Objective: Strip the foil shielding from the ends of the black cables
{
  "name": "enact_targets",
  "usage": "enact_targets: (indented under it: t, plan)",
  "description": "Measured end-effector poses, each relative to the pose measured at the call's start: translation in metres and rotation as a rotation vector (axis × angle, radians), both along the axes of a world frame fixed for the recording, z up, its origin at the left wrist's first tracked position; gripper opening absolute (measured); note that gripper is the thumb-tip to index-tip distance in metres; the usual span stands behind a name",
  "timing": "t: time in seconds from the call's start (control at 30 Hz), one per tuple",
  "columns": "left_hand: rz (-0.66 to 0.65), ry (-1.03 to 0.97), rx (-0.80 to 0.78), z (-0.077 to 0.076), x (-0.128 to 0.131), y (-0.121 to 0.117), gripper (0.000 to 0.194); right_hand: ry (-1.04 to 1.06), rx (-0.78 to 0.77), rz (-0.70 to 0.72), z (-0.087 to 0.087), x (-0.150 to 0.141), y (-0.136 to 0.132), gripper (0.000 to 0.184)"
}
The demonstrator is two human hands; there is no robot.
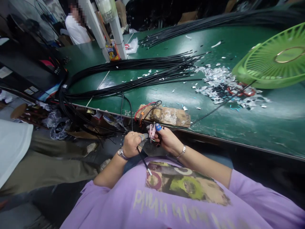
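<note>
My left hand is closed round a black cable, whose pale-tipped end hangs down in front of my shirt. Some of its fingers have a greyish covering. Close beside it, my right hand, with blue wrap on the thumb, pinches a small pink tool of a kind I cannot make out. Thin wire ends show just below the tool, between the two hands. Right behind them, at the bench edge, lies a worn wooden block with red and black wires at its left end.
Long bundles of black cable lie across the green bench and droop over its left edge. White and blue scraps are heaped beside a green fan. Another person's legs are close on the left; someone in white is farther back.
</note>
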State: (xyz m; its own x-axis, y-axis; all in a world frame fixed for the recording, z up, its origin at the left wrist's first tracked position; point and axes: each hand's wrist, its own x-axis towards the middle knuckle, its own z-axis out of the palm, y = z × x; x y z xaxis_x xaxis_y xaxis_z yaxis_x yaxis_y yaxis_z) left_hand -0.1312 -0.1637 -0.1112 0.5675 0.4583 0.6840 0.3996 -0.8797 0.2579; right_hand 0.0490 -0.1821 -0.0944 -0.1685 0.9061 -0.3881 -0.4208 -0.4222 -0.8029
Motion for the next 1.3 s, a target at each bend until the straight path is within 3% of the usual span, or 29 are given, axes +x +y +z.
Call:
enact_targets:
  t: [0.1, 0.23, 0.43, 0.67, 0.97, 1.3]
  plan:
    - [0.007, -0.009, -0.002, 0.001, 0.0, -0.001, 0.02, -0.006, 0.01, -0.001, 0.001, -0.001, 0.0, 0.053]
    - [-0.075, -0.019, -0.044, 0.005, -0.004, -0.005, 0.016, 0.005, 0.023, 0.038, 0.0, 0.002, -0.001, 0.054]
    - [-0.118, -0.004, -0.111, 0.006, -0.011, -0.01, 0.019, 0.016, -0.008, 0.351, -0.012, 0.017, -0.011, 0.055]
    - [-0.14, -0.011, -0.118, 0.007, -0.011, -0.01, 0.022, -0.044, 0.044, 0.45, -0.009, 0.021, -0.014, 0.05]
    - [-0.196, 0.054, -0.153, 0.006, -0.014, -0.006, 0.026, 0.03, -0.013, 0.572, -0.015, 0.02, -0.008, 0.047]
    - [-0.19, 0.111, -0.151, 0.008, -0.013, -0.005, 0.031, -0.196, 0.08, 0.414, -0.005, 0.011, -0.014, 0.045]
